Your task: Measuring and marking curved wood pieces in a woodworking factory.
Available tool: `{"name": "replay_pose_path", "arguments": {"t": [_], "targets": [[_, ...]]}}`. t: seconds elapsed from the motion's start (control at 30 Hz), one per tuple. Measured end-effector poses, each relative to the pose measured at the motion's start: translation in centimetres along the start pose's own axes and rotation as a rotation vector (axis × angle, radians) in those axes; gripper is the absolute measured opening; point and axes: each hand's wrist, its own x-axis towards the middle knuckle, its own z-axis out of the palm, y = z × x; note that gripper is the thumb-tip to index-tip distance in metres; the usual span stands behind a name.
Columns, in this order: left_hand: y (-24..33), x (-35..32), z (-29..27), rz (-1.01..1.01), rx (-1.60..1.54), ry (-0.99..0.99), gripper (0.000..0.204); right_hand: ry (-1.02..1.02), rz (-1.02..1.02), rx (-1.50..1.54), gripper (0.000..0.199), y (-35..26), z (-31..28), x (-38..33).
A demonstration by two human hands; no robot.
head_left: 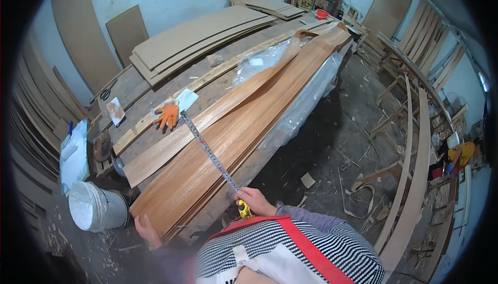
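Long reddish-brown wood veneer sheets (pixel 223 144) lie stacked lengthwise on the workbench, with a narrower, paler strip (pixel 161 158) along their far side. My right hand (pixel 254 201) is closed round a yellow tape measure (pixel 245 210) at the near edge of the stack. Its metal blade (pixel 210 153) is pulled out across the sheets, its far end beyond the paler strip, near an orange glove (pixel 167 115). My left hand (pixel 148 230) grips the near left corner of the veneer; part of its fingers is hidden.
A white bucket (pixel 98 206) stands left of the bench end. Large boards (pixel 202 35) lie stacked on the far side. Clear plastic sheeting (pixel 301 110) hangs beneath the veneer. Scraps litter the floor (pixel 332 139); long strips (pixel 415 165) stretch along the right. Scissors (pixel 106 92) lie far left.
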Motion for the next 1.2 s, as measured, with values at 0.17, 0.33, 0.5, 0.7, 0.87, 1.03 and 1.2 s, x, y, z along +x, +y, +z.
{"name": "replay_pose_path", "arguments": {"t": [0.17, 0.33, 0.5, 0.7, 0.87, 1.03, 1.2], "targets": [[4.9, -4.6, 4.8, -0.014, -0.093, -0.043, 0.047, 0.054, -0.095, 0.152, 0.025, -2.9, -8.4, -1.0], [12.4, -9.5, 11.9, 0.015, -0.168, -0.146, 0.047, 0.239, -0.128, 0.437, 0.027, -3.5, -18.5, -1.7], [18.4, -13.6, 17.8, 0.039, -0.168, -0.314, 0.051, 0.380, -0.044, 0.655, 0.029, -3.2, -27.8, -4.1], [22.9, -19.7, 25.3, 0.115, -0.012, -0.461, 0.049, 0.514, -0.109, 0.698, 0.029, -3.7, -36.2, -8.9], [27.9, -21.5, 29.5, 0.267, 0.023, -0.598, 0.041, 0.550, -0.110, 0.715, 0.028, -3.7, -39.8, -11.5], [37.0, -23.5, 31.0, -0.023, -0.298, -1.090, 0.040, 0.205, 0.033, 0.199, 0.026, -5.0, -42.4, -10.5], [44.8, -29.1, 32.7, -0.248, -0.688, -1.569, 0.032, -0.226, 0.116, -0.163, 0.024, -7.1, -41.0, -5.2]]}}
